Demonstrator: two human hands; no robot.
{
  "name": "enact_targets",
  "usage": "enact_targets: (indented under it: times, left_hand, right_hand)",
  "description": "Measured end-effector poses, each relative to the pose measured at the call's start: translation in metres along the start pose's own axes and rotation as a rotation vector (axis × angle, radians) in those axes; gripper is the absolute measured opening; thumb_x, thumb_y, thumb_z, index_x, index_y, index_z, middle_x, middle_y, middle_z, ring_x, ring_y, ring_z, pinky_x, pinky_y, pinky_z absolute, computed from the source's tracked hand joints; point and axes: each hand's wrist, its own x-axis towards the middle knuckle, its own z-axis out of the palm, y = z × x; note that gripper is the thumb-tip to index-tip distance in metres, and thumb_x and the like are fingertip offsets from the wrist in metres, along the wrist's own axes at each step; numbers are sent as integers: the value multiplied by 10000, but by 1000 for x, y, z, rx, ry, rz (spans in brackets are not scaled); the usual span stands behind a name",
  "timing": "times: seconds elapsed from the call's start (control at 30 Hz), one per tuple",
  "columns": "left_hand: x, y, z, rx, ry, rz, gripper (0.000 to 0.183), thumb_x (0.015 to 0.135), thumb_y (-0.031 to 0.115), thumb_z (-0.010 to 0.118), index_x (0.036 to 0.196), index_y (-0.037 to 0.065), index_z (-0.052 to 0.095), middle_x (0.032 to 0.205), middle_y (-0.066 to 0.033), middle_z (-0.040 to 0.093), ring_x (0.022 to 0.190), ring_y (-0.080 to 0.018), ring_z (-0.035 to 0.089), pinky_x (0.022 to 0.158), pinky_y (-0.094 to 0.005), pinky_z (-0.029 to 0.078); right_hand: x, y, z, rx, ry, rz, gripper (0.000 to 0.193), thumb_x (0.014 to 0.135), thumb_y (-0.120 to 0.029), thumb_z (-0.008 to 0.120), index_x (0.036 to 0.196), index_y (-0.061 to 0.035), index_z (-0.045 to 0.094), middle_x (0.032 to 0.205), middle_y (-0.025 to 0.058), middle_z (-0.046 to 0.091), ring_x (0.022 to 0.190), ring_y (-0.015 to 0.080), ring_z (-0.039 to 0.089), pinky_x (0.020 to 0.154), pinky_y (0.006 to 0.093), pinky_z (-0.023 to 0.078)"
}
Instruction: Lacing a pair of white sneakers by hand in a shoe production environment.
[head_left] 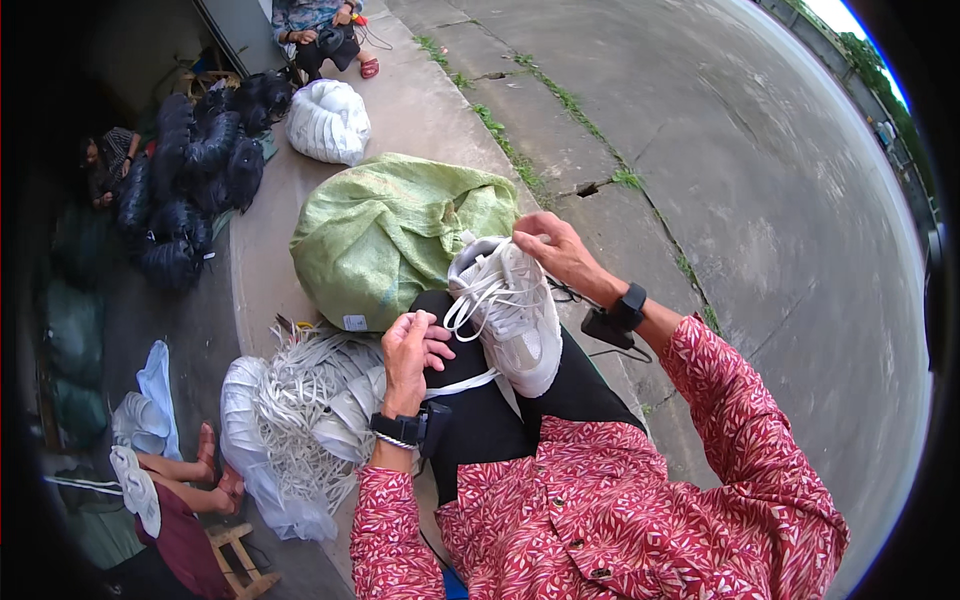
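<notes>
A white sneaker (525, 345) rests on my black-trousered thighs, toe toward me, its loose white laces (485, 290) looped over the tongue and left side. At the far right of its collar, my right hand (560, 255) is closed, a bit of white lace between thumb and fingers. My left hand (408, 355) hovers just left of the sneaker, above my thigh, with its fingers curled in. Whether a lace end sits in that left pinch is too small to tell. A white strand crosses my thigh between the left wrist and the shoe.
Beyond my knees bulges a green woven sack (370, 230). At my left sits a clear bag of white shoes and laces (310, 410). Farther off are a white bundle (330, 120), black wrapped bundles (190, 170), seated people, and a wooden stool (238, 560).
</notes>
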Motion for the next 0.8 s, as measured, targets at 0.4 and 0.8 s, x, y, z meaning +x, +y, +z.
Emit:
enact_targets:
  times: [0.4,0.8]
  left_hand:
    - [-6,1,12,143,-22,-33,180,902,180,529,943,7,554,812,-109,626,612,-164,626,524,-240,504]
    - [43,-20,99,377,-137,-89,737,803,361,675,1343,28,300,1078,-103,561,882,-149,563,684,-267,452]
  right_hand:
    - [50,55,-33,-408,-373,-603,302,682,-127,674,971,-45,646,1038,148,626,932,326,601,835,364,466]
    - [20,91,-63,1056,-313,360,211,905,-109,437,1027,23,547,984,79,630,835,153,619,771,289,517]
